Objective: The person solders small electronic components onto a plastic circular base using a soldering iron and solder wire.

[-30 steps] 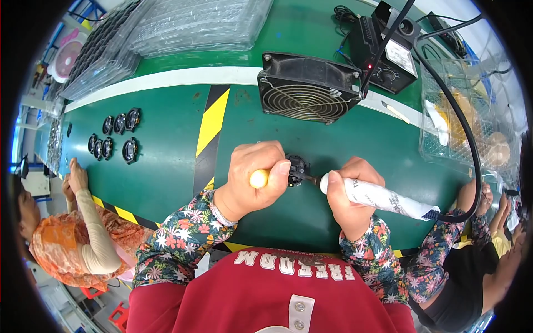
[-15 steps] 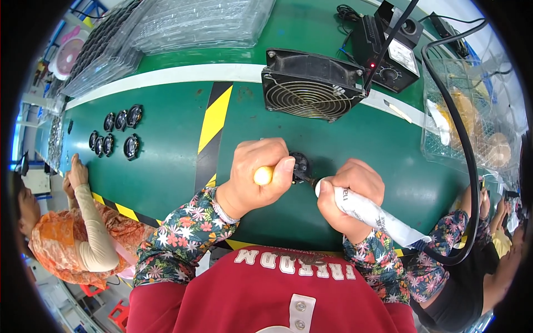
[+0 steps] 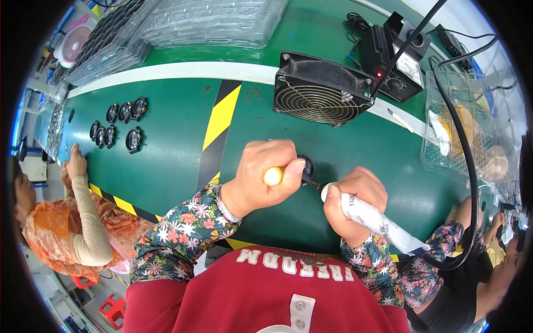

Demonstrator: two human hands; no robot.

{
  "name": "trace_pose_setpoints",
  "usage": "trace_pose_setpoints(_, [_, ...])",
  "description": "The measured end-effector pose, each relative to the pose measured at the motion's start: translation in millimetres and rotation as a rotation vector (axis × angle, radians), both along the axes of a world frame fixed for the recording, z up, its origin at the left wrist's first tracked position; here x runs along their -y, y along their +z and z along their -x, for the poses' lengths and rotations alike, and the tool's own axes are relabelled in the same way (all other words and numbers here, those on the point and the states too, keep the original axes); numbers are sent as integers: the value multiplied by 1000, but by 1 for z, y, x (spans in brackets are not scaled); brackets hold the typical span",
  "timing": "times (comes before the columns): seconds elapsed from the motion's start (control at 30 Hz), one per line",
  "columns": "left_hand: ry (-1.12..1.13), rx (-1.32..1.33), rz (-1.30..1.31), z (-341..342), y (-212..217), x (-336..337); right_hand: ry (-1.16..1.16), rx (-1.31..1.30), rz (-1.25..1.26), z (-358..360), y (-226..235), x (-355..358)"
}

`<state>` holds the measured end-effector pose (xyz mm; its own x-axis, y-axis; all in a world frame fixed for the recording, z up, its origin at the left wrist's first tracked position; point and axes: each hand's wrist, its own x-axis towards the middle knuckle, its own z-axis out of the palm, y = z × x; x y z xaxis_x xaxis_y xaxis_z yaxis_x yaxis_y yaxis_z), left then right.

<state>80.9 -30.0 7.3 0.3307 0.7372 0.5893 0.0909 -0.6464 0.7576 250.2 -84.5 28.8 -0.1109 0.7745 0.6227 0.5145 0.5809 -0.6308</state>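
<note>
My left hand (image 3: 261, 180) is closed around a tool with a rounded yellow handle end (image 3: 272, 176); the working end is hidden behind the fist. Gripped in my right hand (image 3: 358, 202) is a soldering iron (image 3: 383, 226) with a white wrapped handle and a black cable. Its dark metal tip points left, at a small round black part (image 3: 308, 166) resembling a watch case, on the green table. My left fist partly covers that part, so I cannot tell whether the tip touches it.
Several similar black cases (image 3: 134, 140) lie at the left, past a yellow-black tape strip (image 3: 222, 117). Beyond my hands stand a black fan (image 3: 319, 97) and a black control box (image 3: 391, 69). Clear trays (image 3: 216, 25) are stacked at the back. Co-workers sit on both sides; one person's hand (image 3: 76, 162) is left.
The whole view has shifted slightly, so table items appear a little farther right. Both hands keep their grips and nearly the same pose over the black part.
</note>
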Motion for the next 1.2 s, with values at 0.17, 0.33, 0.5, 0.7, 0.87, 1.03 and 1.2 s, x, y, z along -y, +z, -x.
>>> trace_pose_setpoints(0.17, [-8,1,-3,0,1,0,-46,-25,41,-2,-1,1])
trace_pose_setpoints(0.33, [-11,-4,-11,0,1,0,-58,-39,65,-3,-2,1])
trace_pose_setpoints(0.5, [-8,-10,-12,-1,1,1,-60,-39,76,-3,0,0])
trace_pose_setpoints(0.7, [-14,-26,-26,-1,1,1,-25,-8,118,0,5,-2])
trace_pose_setpoints(0.87, [-27,-41,-41,0,3,2,-126,-57,186,0,1,1])
trace_pose_setpoints(1.03, [-25,-52,-54,2,1,4,-178,-164,210,-3,-8,4])
trace_pose_setpoints(1.2, [-26,-94,-72,5,4,7,-186,-202,187,-4,-9,4])
